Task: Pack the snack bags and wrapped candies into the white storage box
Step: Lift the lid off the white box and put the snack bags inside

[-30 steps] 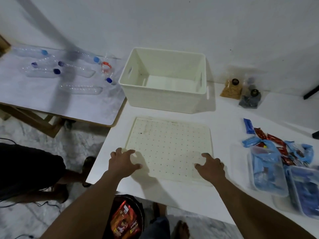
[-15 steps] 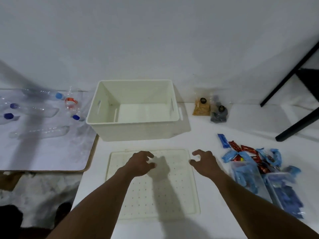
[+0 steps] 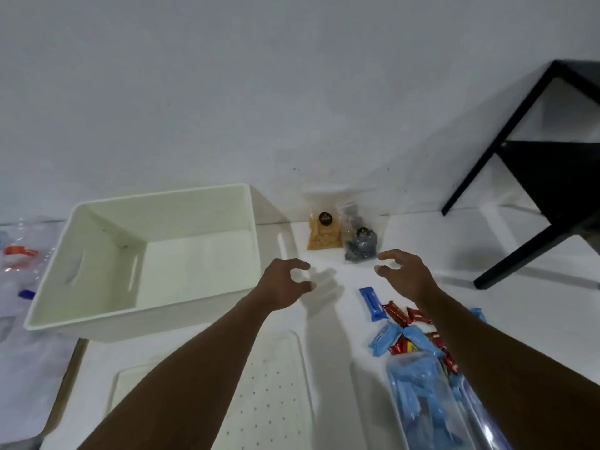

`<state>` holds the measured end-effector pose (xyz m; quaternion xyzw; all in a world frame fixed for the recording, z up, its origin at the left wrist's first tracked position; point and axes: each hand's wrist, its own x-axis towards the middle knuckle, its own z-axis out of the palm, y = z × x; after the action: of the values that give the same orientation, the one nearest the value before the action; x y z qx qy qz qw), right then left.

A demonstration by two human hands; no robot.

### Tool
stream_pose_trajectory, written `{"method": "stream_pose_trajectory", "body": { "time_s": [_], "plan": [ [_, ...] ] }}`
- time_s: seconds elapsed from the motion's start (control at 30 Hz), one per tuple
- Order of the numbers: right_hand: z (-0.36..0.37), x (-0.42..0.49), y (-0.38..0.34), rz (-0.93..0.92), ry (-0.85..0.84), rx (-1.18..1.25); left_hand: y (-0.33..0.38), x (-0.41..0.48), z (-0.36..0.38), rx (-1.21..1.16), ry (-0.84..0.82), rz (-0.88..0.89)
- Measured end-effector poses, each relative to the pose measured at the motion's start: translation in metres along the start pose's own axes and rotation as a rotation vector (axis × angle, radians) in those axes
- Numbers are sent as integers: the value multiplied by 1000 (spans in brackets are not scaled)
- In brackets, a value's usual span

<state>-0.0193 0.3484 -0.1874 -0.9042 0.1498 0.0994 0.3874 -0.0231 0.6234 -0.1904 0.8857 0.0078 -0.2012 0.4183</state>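
Both forearms reach forward from the near edge over the worktop (image 3: 337, 339). The left hand (image 3: 285, 284) hangs above the worktop just beside the right near corner of the white storage box (image 3: 107, 245). Its fingers are loosely curled, thumb and forefinger apart, and they hold nothing. The right hand (image 3: 406, 274) is level with it, fingers curved and spread, also holding nothing. Its fingertips sit just short of the dark snack bag (image 3: 360, 245).

Half a second ago both hands were over the far part of the perforated white panel (image 3: 269, 401). They are now beyond it and further right.

At the near right, clear containers (image 3: 418, 397) hold blue wrapped pieces. Beyond them lies a loose pile of red wrapped candies (image 3: 394, 313) and a blue wrapped bar (image 3: 371, 302). The right forearm crosses over this pile and hides part of it. The box stands open-topped with nothing visible inside. The tan snack bag (image 3: 324, 235) stands against the wall, touching the dark one. Plastic bottles (image 3: 19, 254) lie far left. A black frame (image 3: 552, 177) stands far right.
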Motion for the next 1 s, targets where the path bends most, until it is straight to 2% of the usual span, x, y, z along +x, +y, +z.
{"method": "stream_pose_trajectory", "body": {
  "time_s": [0.33,0.5,0.57,0.77,1.0],
  "plan": [
    [3,133,19,21,-139,279,21,146,47,66,117,-56],
    [21,164,24,5,-212,374,22,188,53,92,131,-10],
    [27,171,28,12,-181,365,22,194,54,83,115,-32],
    [31,167,33,13,-117,263,20,190,56,118,219,-51],
    [10,127,5,-17,-105,239,29,149,30,139,223,34]
  ]
}}
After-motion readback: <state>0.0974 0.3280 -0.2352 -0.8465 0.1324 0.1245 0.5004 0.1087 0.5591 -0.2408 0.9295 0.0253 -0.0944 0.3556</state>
